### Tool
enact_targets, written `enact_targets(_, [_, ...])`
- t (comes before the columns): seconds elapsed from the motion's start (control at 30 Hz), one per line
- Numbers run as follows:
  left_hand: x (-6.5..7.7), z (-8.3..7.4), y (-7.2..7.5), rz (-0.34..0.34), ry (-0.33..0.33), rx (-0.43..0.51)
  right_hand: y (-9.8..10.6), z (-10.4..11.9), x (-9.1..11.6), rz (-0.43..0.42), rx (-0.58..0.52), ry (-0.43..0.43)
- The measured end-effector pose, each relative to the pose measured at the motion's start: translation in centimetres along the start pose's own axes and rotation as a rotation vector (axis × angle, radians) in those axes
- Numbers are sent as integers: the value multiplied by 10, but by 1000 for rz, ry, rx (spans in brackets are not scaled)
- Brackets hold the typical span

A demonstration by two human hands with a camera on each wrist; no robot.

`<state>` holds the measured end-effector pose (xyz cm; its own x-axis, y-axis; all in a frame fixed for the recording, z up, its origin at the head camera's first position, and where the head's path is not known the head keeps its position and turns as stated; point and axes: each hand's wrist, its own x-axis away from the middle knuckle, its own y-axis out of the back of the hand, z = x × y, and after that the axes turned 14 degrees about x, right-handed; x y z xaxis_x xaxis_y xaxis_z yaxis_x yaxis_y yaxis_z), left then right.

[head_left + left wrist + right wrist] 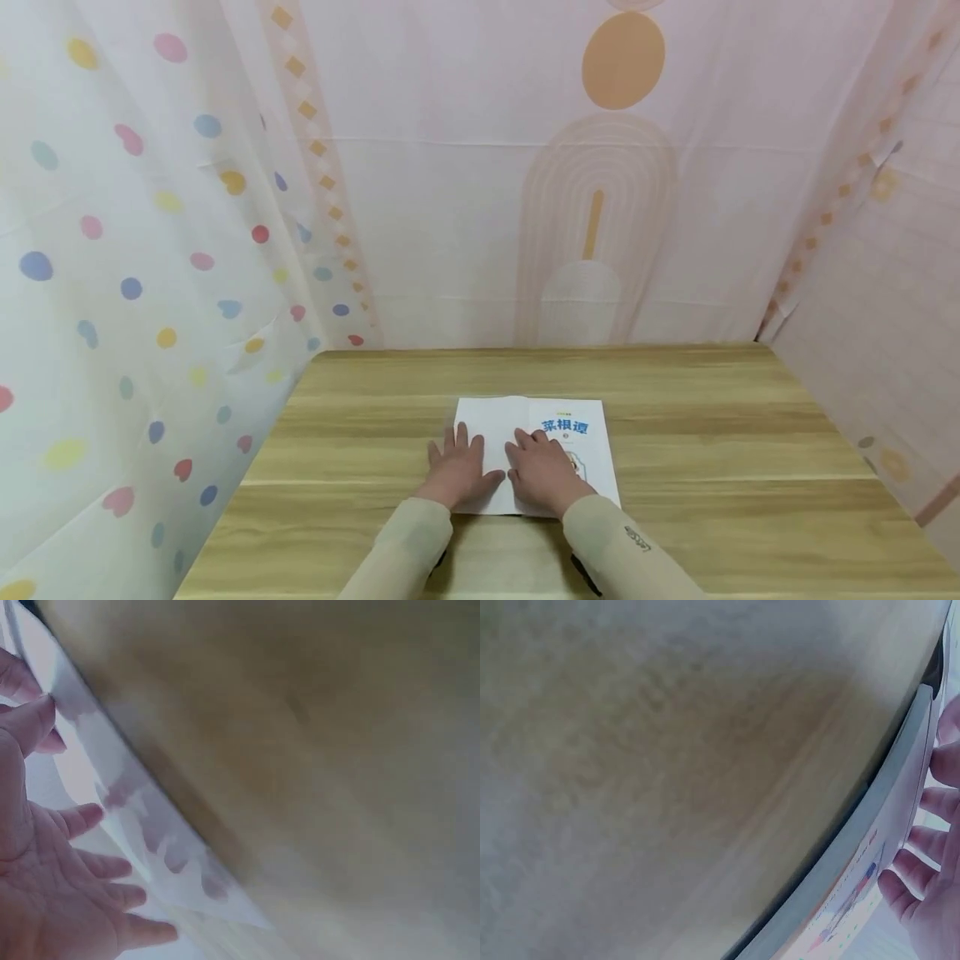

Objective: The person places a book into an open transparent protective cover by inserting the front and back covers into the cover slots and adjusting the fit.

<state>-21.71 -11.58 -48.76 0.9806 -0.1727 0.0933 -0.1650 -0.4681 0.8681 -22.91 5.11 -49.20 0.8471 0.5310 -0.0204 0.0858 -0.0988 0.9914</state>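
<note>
the book [493, 429] lies on the table [712, 467], apparently opened near its front, mostly unturned, the left hand [457, 472] spread on its left page [483, 414], the right hand [544, 472] resting by its fold [528, 410], neither gripping.

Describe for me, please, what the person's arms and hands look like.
The left sleeve and right sleeve are pale cream, the right one marked with small dark lettering. The left hand and right hand are ungloved. A dark item, partly hidden, shows beneath each sleeve.
</note>
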Motion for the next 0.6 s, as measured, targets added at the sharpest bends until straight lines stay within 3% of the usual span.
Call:
enact_targets(0.2, [-3,-2,3,63,13,-16,-1,1,0,-4,1,4])
enact_targets(0.4, [-3,-5,2,65,9,-27,-6,-2,2,-4,-38,-32])
enact_targets(0.6, [-1,-5,0,72,12,-26,-12,-10,7,-24,-26,-142])
